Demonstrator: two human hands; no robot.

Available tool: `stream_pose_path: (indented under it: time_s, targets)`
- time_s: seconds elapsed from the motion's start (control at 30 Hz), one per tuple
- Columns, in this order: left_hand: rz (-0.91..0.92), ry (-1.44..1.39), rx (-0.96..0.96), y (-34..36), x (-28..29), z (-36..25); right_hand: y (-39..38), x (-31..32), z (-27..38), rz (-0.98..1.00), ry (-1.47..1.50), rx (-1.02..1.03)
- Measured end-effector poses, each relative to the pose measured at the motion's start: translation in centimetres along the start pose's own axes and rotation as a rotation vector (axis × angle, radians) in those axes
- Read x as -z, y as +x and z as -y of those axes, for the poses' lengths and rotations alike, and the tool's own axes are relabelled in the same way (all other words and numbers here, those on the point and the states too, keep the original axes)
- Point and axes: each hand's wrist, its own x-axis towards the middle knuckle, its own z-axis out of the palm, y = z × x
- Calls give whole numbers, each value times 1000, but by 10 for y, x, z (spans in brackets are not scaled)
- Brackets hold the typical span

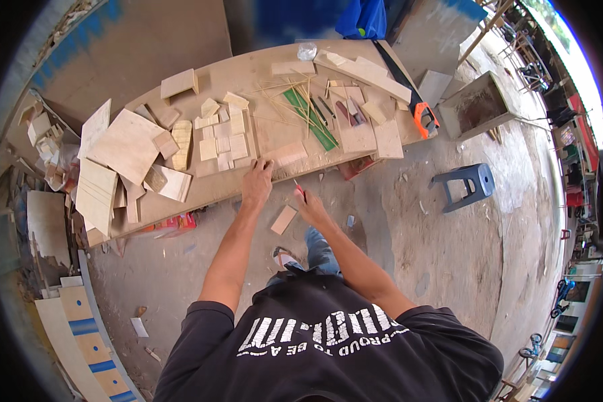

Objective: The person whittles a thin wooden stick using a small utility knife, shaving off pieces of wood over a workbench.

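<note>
left hand (256,182) flat, fingers spread, on the workbench (261,74) edge; right hand (309,206) grips a red pencil (299,188).
green strip (308,118) among bamboo sticks (295,94), orange-handled saw (409,94) beyond.

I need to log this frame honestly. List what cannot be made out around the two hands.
- Head view: the thin red tool in the right hand is too small to identify; its grip is covered by the fingers.
- Head view: the left hand rests at the workbench edge; its palm hides whatever lies under it.
- The small wooden piece below: lying on the ground or falling, unclear.
</note>
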Motion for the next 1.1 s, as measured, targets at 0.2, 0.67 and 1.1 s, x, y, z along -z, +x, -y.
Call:
stream_pose_path:
  time_s: [0.2, 0.67, 1.1]
  targets:
    - [12, -14, 40, 1, 3, -3, -39, 20, -57, 8, -88, 67]
    - [-281, -503, 324, -8, -20, -5, -4, 58, -7, 103, 58, -26]
    - [-228, -315, 247, -4, -5, -16, 60, 9, 16, 187, -106, 175]
